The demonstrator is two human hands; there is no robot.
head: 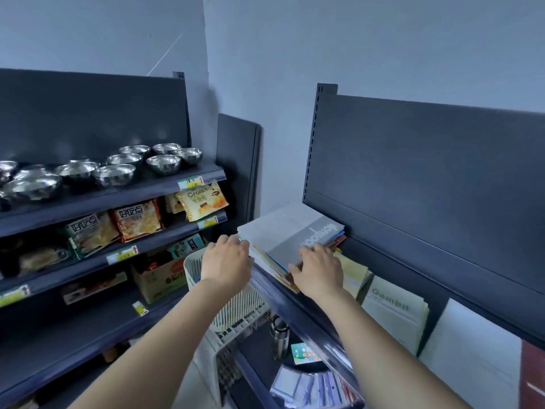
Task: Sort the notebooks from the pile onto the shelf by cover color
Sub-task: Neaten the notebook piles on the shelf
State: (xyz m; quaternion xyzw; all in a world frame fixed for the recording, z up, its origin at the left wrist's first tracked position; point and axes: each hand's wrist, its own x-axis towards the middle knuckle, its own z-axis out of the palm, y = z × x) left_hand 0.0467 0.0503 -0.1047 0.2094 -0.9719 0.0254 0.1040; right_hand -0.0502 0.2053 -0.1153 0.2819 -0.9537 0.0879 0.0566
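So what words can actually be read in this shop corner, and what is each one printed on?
"Croiss", the rest cut off: yellow snack packet.
"好吃点": two snack bags.
"Gambil": pale notebook standing further right.
"Notebook", upside down and partly under the right hand: grey notebook on top of the pile.
Too blurred to read: the price tags and the print on the cardboard box.
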